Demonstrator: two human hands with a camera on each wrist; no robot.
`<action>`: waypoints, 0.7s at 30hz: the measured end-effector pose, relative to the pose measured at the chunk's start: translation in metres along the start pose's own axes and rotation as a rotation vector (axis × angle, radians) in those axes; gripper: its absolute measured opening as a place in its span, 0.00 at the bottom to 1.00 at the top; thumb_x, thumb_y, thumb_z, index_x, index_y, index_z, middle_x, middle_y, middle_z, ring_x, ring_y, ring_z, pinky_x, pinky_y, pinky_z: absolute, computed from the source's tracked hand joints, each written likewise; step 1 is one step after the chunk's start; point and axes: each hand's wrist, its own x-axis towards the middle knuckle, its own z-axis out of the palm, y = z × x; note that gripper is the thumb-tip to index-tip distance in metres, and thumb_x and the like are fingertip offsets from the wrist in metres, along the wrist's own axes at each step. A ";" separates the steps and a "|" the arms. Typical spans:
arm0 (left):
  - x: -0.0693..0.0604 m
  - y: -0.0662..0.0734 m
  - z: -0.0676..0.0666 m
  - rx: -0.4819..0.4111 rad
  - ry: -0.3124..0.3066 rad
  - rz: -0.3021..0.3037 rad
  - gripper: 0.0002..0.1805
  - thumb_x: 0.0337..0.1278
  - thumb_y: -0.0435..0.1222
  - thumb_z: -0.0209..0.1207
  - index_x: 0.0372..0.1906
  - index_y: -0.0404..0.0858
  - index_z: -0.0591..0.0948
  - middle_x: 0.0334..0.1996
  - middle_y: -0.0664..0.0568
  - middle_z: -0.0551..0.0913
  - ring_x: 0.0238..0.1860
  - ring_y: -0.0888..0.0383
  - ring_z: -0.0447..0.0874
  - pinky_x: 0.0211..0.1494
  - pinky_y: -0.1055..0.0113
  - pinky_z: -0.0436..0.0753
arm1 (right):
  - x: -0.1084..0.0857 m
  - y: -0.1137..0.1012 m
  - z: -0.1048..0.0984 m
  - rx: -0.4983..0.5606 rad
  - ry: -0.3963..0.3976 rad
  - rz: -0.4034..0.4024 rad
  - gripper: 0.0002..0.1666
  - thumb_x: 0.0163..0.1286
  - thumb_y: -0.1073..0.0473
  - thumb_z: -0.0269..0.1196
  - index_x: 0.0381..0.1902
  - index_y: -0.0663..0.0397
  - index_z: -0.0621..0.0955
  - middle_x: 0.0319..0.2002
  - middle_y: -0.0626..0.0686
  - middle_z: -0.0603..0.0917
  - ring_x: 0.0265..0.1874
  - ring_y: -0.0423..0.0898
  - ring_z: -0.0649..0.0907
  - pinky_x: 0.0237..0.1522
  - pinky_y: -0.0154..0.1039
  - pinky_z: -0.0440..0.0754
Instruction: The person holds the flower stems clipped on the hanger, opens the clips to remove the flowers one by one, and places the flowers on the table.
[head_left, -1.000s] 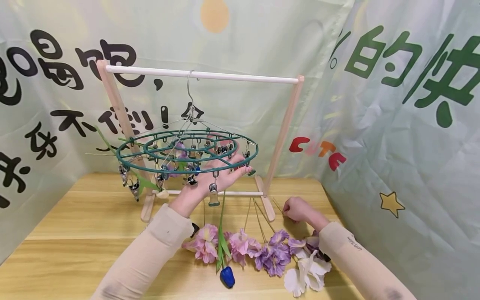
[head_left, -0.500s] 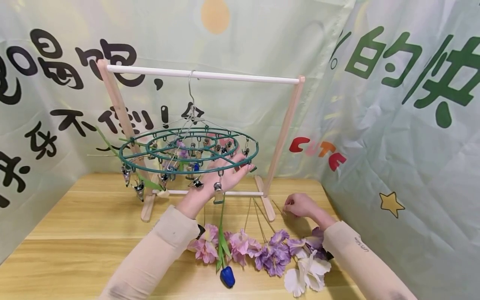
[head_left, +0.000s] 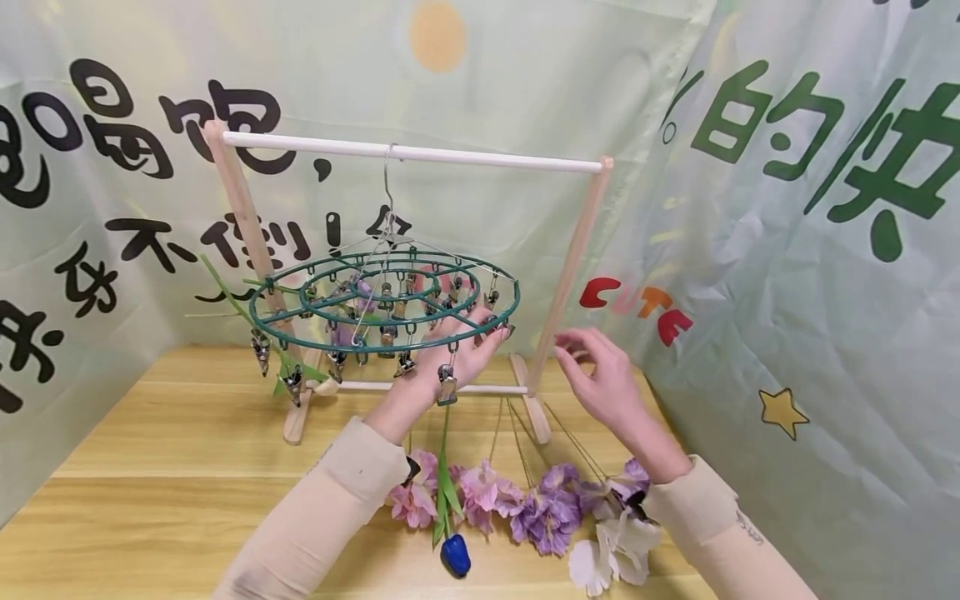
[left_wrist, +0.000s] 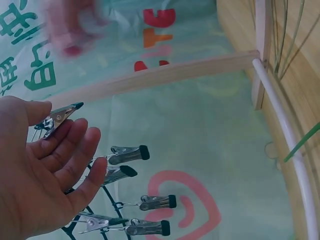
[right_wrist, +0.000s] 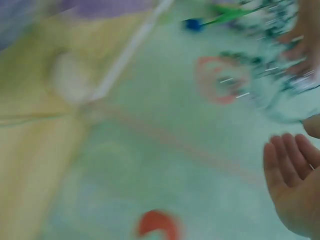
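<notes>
A round green clip hanger point(head_left: 300, 340) hangs by its hook from the rack's white top bar point(head_left: 480, 158). At its right side is my left hand point(head_left: 461, 358); in the left wrist view this hand point(left_wrist: 55, 175) pinches a metal clip point(left_wrist: 59, 119) between thumb and fingers. My right hand point(head_left: 603, 379) is raised beside the rack's right leg, fingers loosely bent, holding nothing; it looks empty in the right wrist view too, palm point(right_wrist: 297, 195) showing. Several other clips point(left_wrist: 152, 202) dangle from the rings.
On the table lie a blue tulip point(head_left: 455, 556), pink flowers point(head_left: 480, 492), purple flowers point(head_left: 547, 518) and a white flower point(head_left: 617, 550), stems toward the rack. Green stems and purple petals point(head_left: 365, 296) show at the hanger's left and middle. Printed cloth point(head_left: 787, 333) stands behind and right.
My right hand has lifted off the table near the stem ends and its fingers have loosened. The hanger has turned slightly, with my left hand staying at its right side.
</notes>
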 end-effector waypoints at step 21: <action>-0.046 -0.017 0.000 -0.268 -0.015 -0.086 0.08 0.76 0.36 0.56 0.52 0.42 0.82 0.39 0.49 0.84 0.34 0.55 0.81 0.38 0.59 0.84 | 0.049 -0.067 0.042 0.082 0.253 -0.491 0.16 0.66 0.76 0.67 0.51 0.62 0.87 0.50 0.61 0.87 0.57 0.60 0.83 0.67 0.48 0.78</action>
